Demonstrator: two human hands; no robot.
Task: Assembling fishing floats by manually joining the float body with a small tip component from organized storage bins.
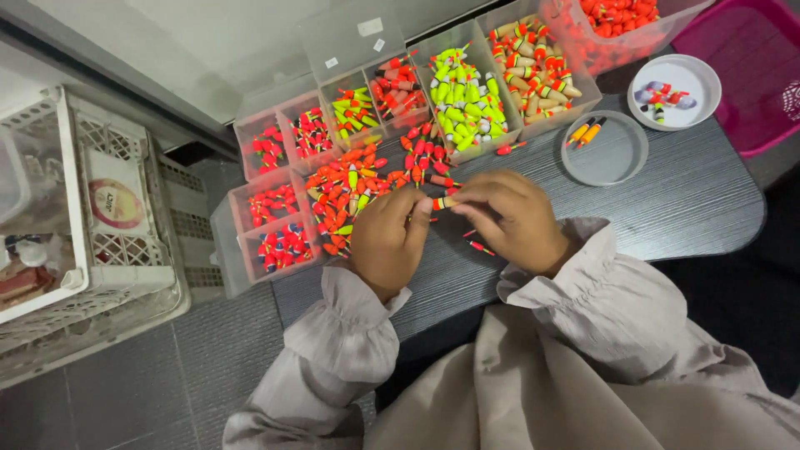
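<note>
My left hand [388, 237] and my right hand [510, 218] meet over a dark grey table [692, 196]. Both pinch one small float [442, 202] with orange, yellow and dark bands, held between the fingertips. Just beyond the hands lies a loose pile of small floats [358, 179], mostly orange-red with a few yellow-green ones. A single small red float [480, 247] lies on the table under my right hand.
Clear compartment boxes of sorted floats [467, 100] line the table's far edge. More stand at the left [279, 225]. Two round lids, a clear one [604, 150] and a white one [673, 92], hold a few floats. A pink basket [750, 67] sits far right, white crates [83, 208] left.
</note>
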